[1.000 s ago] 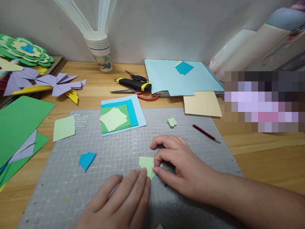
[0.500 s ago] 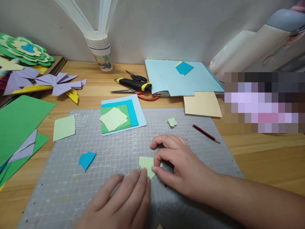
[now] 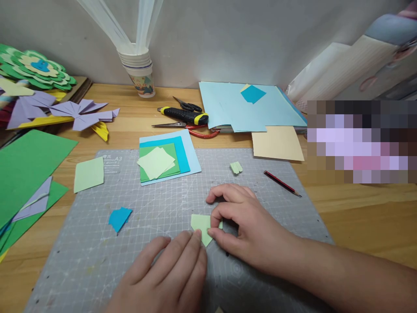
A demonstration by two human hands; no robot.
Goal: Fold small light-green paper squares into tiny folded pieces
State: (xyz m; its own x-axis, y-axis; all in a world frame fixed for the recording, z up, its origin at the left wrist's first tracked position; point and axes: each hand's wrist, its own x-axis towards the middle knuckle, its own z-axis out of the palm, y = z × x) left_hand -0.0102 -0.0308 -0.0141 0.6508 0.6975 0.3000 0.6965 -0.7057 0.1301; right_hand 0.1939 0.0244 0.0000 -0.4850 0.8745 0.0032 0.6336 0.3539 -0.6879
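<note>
A small pale green folded paper (image 3: 201, 226) lies on the grey cutting mat (image 3: 156, 213). My right hand (image 3: 244, 226) is curled over its right side, thumb and fingertips pinched on its edge. My left hand (image 3: 163, 278) lies flat on the mat below it, fingers together and stretched out, the fingertips pressing the paper's lower left edge. Part of the paper is hidden under my right hand.
On the mat lie a folded blue scrap (image 3: 119, 218), a stack of blue and green squares (image 3: 164, 161), a tiny green folded piece (image 3: 236, 167) and a red pencil (image 3: 282, 183). Behind are scissors (image 3: 187, 105), a utility knife (image 3: 184, 115), paper cups (image 3: 140, 74), light blue sheets (image 3: 250, 106). Green sheets (image 3: 26, 169) and paper flowers (image 3: 35, 69) lie left.
Nothing has changed apart from a slight shift of the view; both hands stay on the green paper.
</note>
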